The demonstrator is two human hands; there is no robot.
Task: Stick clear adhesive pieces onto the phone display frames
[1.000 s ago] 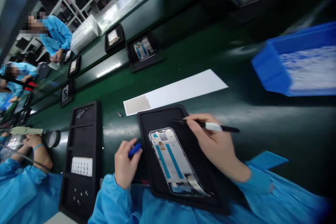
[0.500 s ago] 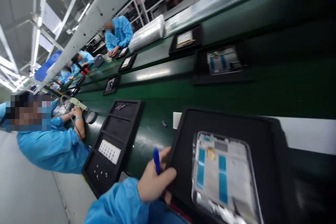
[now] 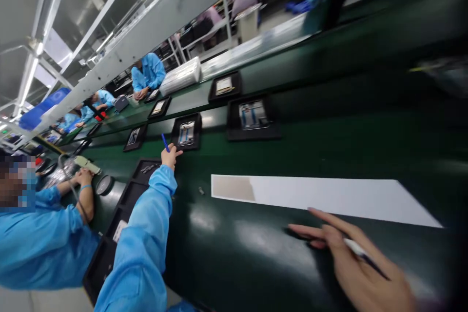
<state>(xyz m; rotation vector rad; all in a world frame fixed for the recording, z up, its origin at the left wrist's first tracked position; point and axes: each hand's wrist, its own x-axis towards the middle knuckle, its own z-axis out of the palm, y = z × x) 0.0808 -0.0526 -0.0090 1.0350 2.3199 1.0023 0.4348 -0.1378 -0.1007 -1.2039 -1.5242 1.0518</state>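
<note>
My left hand (image 3: 170, 157) is stretched far forward, with a slim blue pen-like tool (image 3: 165, 142) held upright in it. Its fingers are at the near edge of a black tray (image 3: 174, 132); whether they touch it I cannot tell. In that tray lies a silvery device frame (image 3: 186, 133) with blue strips. At the lower right, my right hand (image 3: 360, 258) holds a thin white-and-black pen-like tool (image 3: 365, 257) against the palm, forefinger and middle finger extended. Those fingertips hover by a long white strip (image 3: 310, 192) on the green bench (image 3: 234, 263).
A black compartment tray (image 3: 126, 198) lies beneath my left forearm. More black trays with device parts, such as one tray (image 3: 252, 134), line the bench. A small part (image 3: 201, 190) lies near the strip. A co-worker's arm (image 3: 86, 200) rests at left, beside a round dark dish (image 3: 105, 185).
The black tray with the device frame has gone from in front of me to farther along the bench, my left hand following forward. My right hand has come into view, and the white strip is uncovered.
</note>
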